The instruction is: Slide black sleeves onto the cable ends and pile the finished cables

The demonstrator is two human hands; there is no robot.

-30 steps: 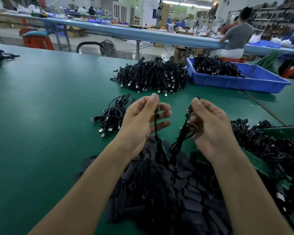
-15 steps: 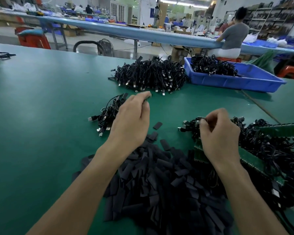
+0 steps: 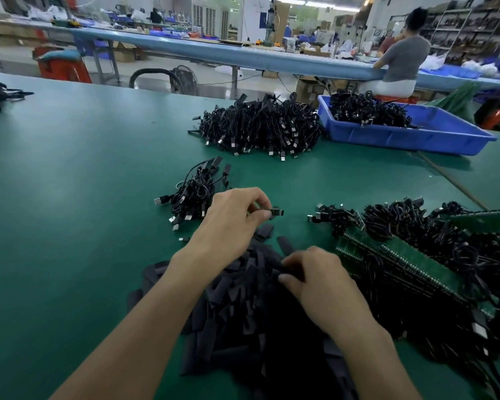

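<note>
My left hand [image 3: 231,223] pinches a cable end [image 3: 274,211] between thumb and forefinger; its small black connector sticks out to the right, and the rest of that cable is hidden under the hand. My right hand [image 3: 315,272] rests on the heap of flat black sleeves [image 3: 237,319] near me, its fingers curled and pinching a sleeve at the heap's top. A small pile of sleeved cables [image 3: 192,194] lies just left of my left hand. Loose black cables [image 3: 410,223] lie tangled to the right.
Green circuit-board strips [image 3: 401,258] lie under the right-hand cables. A large cable pile [image 3: 260,128] and a blue bin [image 3: 401,138] holding more cables sit at the back of the green table [image 3: 70,174]. A person sits at the far bench.
The raised cable both hands held has been set down at the small left pile. My left hand now holds a new cable end, and my right hand moved from the right cables to the sleeves.
</note>
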